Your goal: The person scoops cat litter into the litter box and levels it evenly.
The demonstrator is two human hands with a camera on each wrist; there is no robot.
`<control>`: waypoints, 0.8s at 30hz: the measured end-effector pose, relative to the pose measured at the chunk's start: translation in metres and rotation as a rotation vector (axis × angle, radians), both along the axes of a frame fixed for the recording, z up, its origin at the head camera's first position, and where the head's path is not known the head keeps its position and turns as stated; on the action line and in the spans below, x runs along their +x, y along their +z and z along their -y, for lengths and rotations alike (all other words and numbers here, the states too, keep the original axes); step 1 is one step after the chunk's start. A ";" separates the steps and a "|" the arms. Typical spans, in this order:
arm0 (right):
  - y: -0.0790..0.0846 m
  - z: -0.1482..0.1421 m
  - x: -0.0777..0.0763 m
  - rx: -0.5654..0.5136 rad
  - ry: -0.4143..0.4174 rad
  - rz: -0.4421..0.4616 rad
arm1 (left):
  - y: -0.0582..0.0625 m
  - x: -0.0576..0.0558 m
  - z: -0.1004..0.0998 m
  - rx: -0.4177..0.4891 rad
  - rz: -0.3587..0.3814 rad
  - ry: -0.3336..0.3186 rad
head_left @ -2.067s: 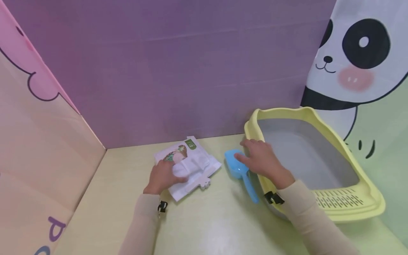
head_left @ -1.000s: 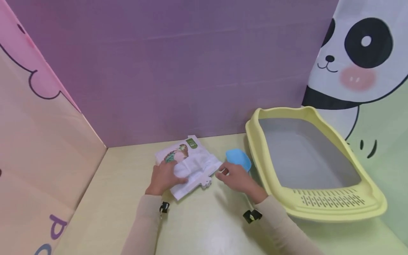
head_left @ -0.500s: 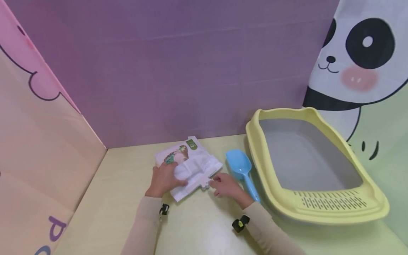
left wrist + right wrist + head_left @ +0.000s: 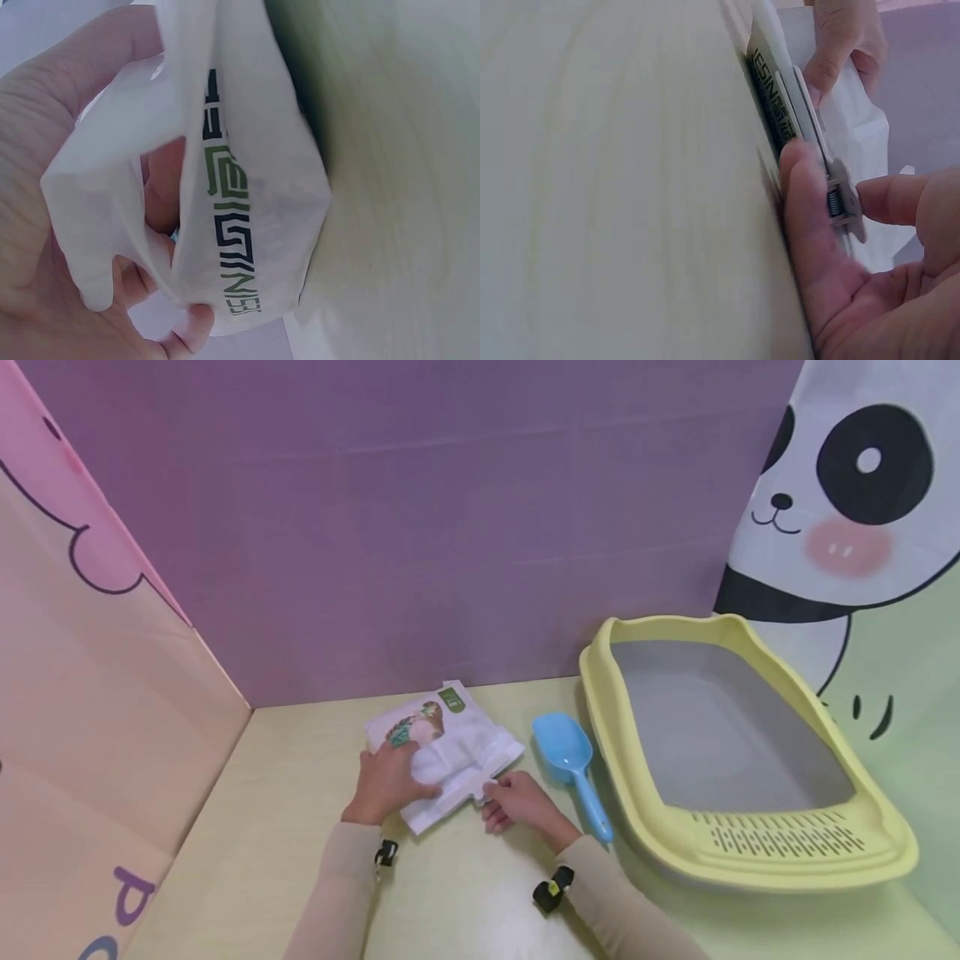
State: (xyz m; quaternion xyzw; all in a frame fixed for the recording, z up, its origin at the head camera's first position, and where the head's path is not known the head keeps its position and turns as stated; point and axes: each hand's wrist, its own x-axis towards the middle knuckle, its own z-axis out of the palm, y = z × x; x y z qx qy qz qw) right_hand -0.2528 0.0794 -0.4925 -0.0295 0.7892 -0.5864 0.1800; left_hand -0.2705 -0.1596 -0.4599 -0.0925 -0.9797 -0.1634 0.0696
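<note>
A white printed bag (image 4: 461,747) with a picture and a green label lies on the table, its near end folded over. My left hand (image 4: 385,783) grips the bag's left side; in the left wrist view its fingers curl round the creased plastic. Across the folded end sits a pale sealing clip (image 4: 846,199) with a small spring. My right hand (image 4: 525,806) pinches the clip's end, with a digit on either side of it in the right wrist view. A light blue scoop (image 4: 562,743) lies just right of the bag, near the right hand.
A yellow-rimmed litter box (image 4: 626,760) with a grey inside stands on the right of the table (image 4: 465,893). Behind the table rises a purple backdrop (image 4: 420,543). A panda-printed panel (image 4: 780,552) is on the right, and a pink panel (image 4: 97,693) on the left.
My right hand has moved left from the scoop and the litter box's edge to the clip, and pinches it now. The left hand has stayed on the bag.
</note>
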 end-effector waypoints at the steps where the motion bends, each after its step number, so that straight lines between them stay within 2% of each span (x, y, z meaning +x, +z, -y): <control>1: -0.001 0.000 -0.001 -0.026 0.010 0.017 | 0.000 0.000 0.000 0.001 -0.001 0.001; 7: -0.005 -0.001 -0.002 -0.103 0.030 0.068 | 0.000 -0.001 0.000 0.003 -0.004 0.004; 24: -0.007 -0.003 -0.004 -0.118 0.040 0.089 | -0.002 -0.002 0.001 0.021 0.009 0.009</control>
